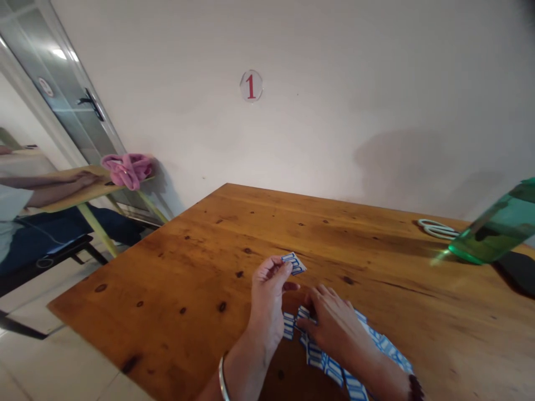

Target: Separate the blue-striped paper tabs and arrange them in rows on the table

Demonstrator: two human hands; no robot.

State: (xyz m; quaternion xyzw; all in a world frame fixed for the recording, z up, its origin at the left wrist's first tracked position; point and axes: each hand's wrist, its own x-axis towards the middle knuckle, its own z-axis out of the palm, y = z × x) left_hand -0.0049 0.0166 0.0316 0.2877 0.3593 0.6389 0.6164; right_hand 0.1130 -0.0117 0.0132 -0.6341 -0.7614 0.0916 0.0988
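My left hand [270,289] is raised a little above the table, thumb and fingers pinched on a small blue-and-white card [295,264]. Beside it, my right hand [334,320] reaches low over a loose spread of similar cards [333,368]. Its thumb is apart from the fingers, with a card [301,313] showing at the gap. Part of the spread lies hidden beneath the right hand and forearm. One more card [288,325] lies close to my left wrist.
The wooden table [200,267] meets a white wall. At right, a green bottle [495,228] stands tilted in view by a coiled white cable [437,228] and a dark flat object [516,273]. On the left, another person's forearms [62,186] rest on a second table near a pink cloth [129,169].
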